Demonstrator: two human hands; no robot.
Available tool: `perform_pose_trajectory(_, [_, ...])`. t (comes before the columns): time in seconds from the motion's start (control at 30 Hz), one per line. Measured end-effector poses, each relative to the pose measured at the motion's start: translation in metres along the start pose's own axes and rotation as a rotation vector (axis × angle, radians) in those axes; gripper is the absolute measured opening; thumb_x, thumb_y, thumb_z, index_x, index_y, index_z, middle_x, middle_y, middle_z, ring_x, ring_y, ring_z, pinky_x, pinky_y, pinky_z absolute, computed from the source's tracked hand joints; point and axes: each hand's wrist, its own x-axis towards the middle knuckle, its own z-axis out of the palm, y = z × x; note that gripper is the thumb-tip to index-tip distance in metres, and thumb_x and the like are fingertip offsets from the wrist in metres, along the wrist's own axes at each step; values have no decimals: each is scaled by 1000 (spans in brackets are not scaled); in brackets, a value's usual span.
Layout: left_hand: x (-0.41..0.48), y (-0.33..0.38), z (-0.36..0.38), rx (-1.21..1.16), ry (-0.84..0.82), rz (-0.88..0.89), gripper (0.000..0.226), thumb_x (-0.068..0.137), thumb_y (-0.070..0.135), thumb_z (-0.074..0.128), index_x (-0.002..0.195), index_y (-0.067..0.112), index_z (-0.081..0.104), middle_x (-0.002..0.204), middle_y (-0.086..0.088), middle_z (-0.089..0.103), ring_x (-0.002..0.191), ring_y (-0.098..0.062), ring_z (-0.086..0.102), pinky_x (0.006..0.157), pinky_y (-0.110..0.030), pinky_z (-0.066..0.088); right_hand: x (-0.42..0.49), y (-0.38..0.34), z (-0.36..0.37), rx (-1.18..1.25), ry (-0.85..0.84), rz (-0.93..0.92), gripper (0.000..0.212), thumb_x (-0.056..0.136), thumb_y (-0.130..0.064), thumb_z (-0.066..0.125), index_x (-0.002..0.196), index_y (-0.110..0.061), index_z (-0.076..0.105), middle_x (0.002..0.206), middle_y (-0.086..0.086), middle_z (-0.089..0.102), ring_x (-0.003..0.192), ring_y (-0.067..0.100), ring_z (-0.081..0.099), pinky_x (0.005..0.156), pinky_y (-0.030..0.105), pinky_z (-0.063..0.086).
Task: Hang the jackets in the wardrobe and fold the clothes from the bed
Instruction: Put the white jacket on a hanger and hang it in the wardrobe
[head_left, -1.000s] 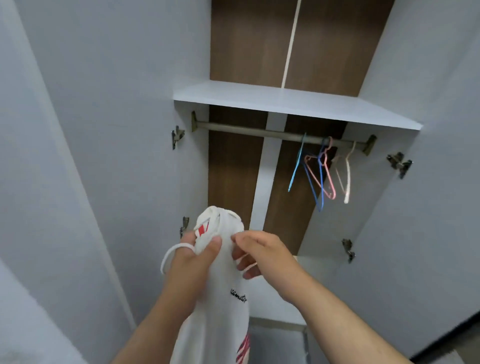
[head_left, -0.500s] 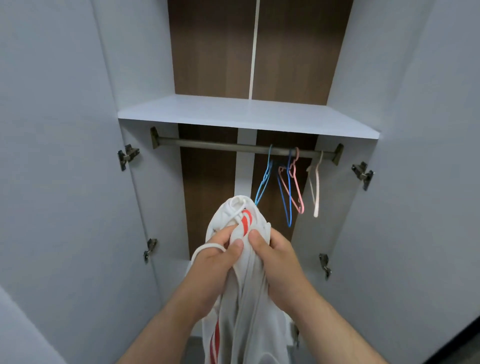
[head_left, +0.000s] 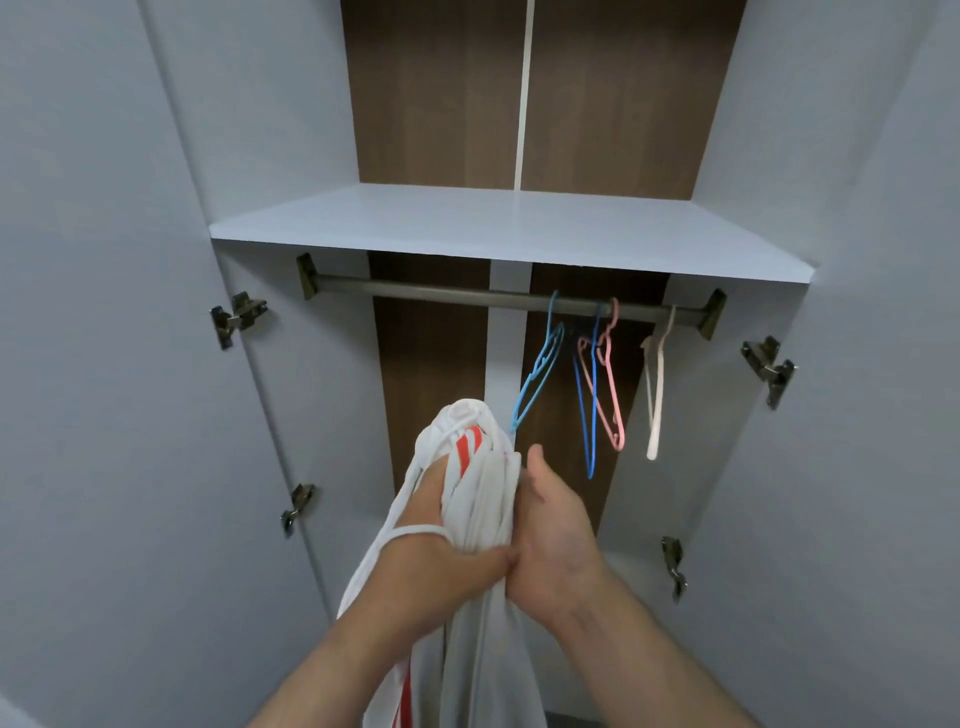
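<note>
A white jacket with red stripes hangs bunched in front of the open wardrobe. My left hand grips it from the left, a white drawstring looped over the wrist. From the right, my right hand presses against the same bunch with its thumb raised. Above and behind, the metal rail carries a light blue hanger, a dark blue hanger, a pink hanger and a white hanger, all bare.
A pale shelf sits just above the rail. Both wardrobe doors stand open at left and right, hinges showing. The rail's left half carries nothing.
The view has shifted so the wardrobe sits centred and closer. My right hand went from pinching the jacket's top to gripping the bunch beside my left hand, and the jacket rose slightly.
</note>
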Motion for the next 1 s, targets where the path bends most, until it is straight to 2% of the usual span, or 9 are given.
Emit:
perform_pose_trajectory(0.07, [20, -13, 2, -67, 46, -26, 77, 74, 17, 84, 116, 59, 35, 112, 34, 49, 103, 1, 55, 75, -8, 50, 20, -5, -6, 22, -8, 32, 66, 101, -59, 25, 131, -11, 59, 121, 14, 70, 110, 31, 69, 88, 42, 54])
perform_pose_trajectory(0.17, [55, -31, 1, -133, 107, -83, 78, 77, 3, 79, 128, 44, 37, 111, 21, 55, 100, -8, 57, 73, -11, 50, 56, -15, -10, -41, 20, 34, 67, 101, -59, 27, 132, -8, 58, 123, 16, 69, 115, 32, 66, 94, 42, 52])
perform_pose_trajectory(0.27, [95, -46, -6, -177, 115, -155, 74, 80, 2, 77, 136, 32, 38, 116, 6, 52, 111, -19, 52, 91, -35, 50, 104, -33, -16, -196, 145, 15, 65, 102, -57, 30, 121, -6, 64, 117, 18, 70, 113, 34, 65, 97, 44, 52])
perform_pose_trajectory(0.37, [139, -57, -13, -167, 87, -237, 78, 83, 10, 77, 146, 25, 34, 116, 5, 44, 120, -26, 49, 104, -48, 44, 160, -61, -26, -319, 358, -65, 60, 101, -58, 35, 108, -8, 67, 106, 13, 72, 97, 27, 69, 81, 36, 55])
perform_pose_trajectory(0.43, [169, -64, -16, -180, 63, -245, 77, 83, 11, 76, 146, 24, 34, 116, 6, 44, 117, -24, 49, 105, -49, 43, 198, -83, -32, -387, 548, -153, 49, 99, -55, 46, 101, -11, 68, 97, 8, 71, 83, 21, 67, 72, 33, 55])
perform_pose_trajectory(0.5, [198, -73, -18, -190, 40, -210, 78, 82, 10, 77, 147, 23, 35, 118, 7, 45, 116, -19, 47, 104, -46, 43, 232, -97, -40, -583, 738, -223, 45, 94, -54, 56, 104, -11, 67, 92, 6, 68, 81, 22, 65, 75, 33, 54])
perform_pose_trajectory(0.6, [231, -86, -19, -180, 14, -188, 79, 82, 12, 78, 148, 23, 35, 121, 9, 45, 114, -15, 46, 102, -41, 44, 268, -101, -48, -882, 927, -246, 64, 87, -58, 62, 124, -6, 60, 110, 9, 65, 103, 31, 63, 90, 37, 51])
perform_pose_trajectory(0.77, [275, -97, -19, -159, -34, -157, 81, 81, 10, 78, 149, 23, 35, 140, -5, 50, 129, -29, 48, 106, -46, 43, 313, -121, -49, -986, 989, -302, 72, 89, -50, 64, 141, -3, 44, 138, 16, 55, 126, 36, 54, 102, 36, 45])
perform_pose_trajectory(1.0, [309, -99, -24, -157, -53, -120, 81, 81, 5, 77, 148, 23, 37, 134, -2, 51, 127, -27, 48, 103, -39, 41, 348, -145, -65, -903, 975, -184, 37, 94, -24, 59, 121, 1, 62, 104, 15, 64, 109, 37, 64, 87, 36, 53])
